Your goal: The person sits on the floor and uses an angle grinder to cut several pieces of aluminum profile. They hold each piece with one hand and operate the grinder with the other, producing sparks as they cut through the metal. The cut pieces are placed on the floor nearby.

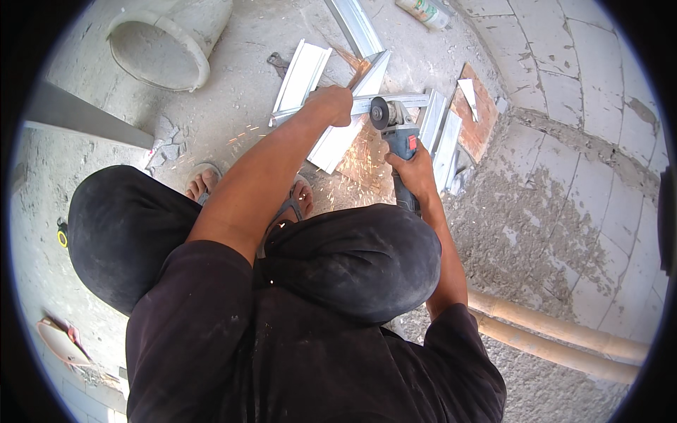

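Observation:
My right hand (416, 171) is wrapped round the body of a blue-grey angle grinder (403, 139) with a red switch. Its dark disc (379, 113) is at a thin metal channel (402, 100); whether they touch is hard to see. Orange sparks (363, 166) spray down toward my feet. To the left of the disc, my left hand (330, 106) is closed on the same channel, fingers mostly hidden behind the fist. White and silver metal channel pieces (302, 74) lie beneath and around both hands. One long channel (355, 27) stretches away at the top.
A pale bucket (159, 53) lies on its side at the far left, near a grey post (88, 116). A brown board (477, 116) and a block wall (592, 77) are on the right. Two bamboo poles (557, 326) lie lower right. A bottle (425, 13) lies at the top.

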`<state>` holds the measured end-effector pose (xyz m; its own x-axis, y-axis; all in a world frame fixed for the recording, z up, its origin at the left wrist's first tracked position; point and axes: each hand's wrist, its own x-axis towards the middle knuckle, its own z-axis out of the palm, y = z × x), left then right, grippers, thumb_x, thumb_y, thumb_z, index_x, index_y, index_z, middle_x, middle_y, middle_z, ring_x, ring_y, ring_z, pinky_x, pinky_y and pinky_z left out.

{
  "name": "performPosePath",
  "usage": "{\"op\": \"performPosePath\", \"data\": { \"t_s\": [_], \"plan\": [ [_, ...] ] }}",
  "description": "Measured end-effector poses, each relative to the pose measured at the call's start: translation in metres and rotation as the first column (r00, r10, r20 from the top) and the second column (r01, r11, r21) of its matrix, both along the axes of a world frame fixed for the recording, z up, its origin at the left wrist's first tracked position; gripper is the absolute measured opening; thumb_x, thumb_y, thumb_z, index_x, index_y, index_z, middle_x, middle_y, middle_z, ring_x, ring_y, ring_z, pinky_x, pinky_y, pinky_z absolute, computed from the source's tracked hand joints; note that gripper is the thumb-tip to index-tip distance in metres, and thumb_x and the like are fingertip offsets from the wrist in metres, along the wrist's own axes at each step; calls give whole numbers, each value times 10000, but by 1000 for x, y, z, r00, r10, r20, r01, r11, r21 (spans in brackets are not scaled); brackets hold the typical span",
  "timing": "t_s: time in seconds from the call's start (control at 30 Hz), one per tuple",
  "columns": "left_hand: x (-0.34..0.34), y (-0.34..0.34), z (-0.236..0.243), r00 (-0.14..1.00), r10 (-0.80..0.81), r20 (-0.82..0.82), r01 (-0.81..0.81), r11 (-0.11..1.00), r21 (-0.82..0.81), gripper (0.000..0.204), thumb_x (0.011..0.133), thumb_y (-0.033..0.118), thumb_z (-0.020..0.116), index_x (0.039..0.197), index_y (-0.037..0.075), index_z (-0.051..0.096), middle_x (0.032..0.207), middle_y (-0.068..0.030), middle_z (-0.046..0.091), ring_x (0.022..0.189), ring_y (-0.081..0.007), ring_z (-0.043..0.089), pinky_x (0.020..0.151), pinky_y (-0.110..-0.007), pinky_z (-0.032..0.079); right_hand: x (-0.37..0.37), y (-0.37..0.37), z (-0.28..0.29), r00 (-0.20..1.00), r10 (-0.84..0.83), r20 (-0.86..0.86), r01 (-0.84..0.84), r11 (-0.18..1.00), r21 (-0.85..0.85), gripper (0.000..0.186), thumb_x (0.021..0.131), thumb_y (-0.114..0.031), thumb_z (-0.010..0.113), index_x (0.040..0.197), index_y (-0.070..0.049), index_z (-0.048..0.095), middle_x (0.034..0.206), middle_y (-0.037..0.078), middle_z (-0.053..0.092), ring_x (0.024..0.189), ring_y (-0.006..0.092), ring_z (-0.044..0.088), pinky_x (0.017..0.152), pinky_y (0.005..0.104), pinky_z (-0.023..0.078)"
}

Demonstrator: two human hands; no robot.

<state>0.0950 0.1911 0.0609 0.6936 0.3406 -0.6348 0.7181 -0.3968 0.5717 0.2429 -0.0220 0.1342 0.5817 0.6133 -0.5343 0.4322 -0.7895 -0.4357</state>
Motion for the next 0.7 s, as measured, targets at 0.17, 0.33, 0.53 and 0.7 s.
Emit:
{"op": "performPosePath", "data": {
  "t_s": [0.17, 0.33, 0.53, 0.7],
  "plan": [
    [-1, 0, -2, 1000, -2, 3, 2, 1000, 0, 383, 889, 120, 739, 1247, -10, 776, 1317, -214, 756, 1216, -381, 743, 1017, -474, 611, -3, 3, 3, 1000, -21, -7, 21, 1000, -6, 605, 793, -263, 821, 1294, 42, 672, 1131, 235, 777, 1051, 344, 762, 965, 424, 573],
    [-1, -1, -3, 1000, 20, 6, -20, 1000, 10, 370, 890, 122, 738, 1234, -6, 784, 1316, -212, 757, 1216, -380, 743, 1022, -471, 608, -4, 4, 2, 999, 16, 36, -18, 998, 58, 544, 797, -244, 841, 1231, 44, 684, 1008, 163, 769, 896, 262, 734, 850, 392, 577],
    [0, 0, 0, 1000, 3, 5, -3, 1000, 1, 372, 891, 118, 741, 1241, -2, 780, 1308, -211, 760, 1215, -376, 744, 1019, -475, 606, -3, 8, 5, 1000, 10, 19, -11, 1000, 15, 628, 791, -257, 820, 1312, 53, 660, 1137, 240, 777, 1055, 349, 763, 967, 425, 573],
    [-1, -3, -1, 1000, -5, 2, 5, 1000, 10, 378, 887, 119, 742, 1243, -2, 779, 1297, -210, 765, 1212, -372, 746, 1021, -475, 605, -1, 14, 3, 1000, 2, 0, -2, 998, 66, 620, 799, -252, 828, 1296, 78, 658, 1103, 243, 779, 1014, 342, 770, 938, 423, 583]
  ]
}}
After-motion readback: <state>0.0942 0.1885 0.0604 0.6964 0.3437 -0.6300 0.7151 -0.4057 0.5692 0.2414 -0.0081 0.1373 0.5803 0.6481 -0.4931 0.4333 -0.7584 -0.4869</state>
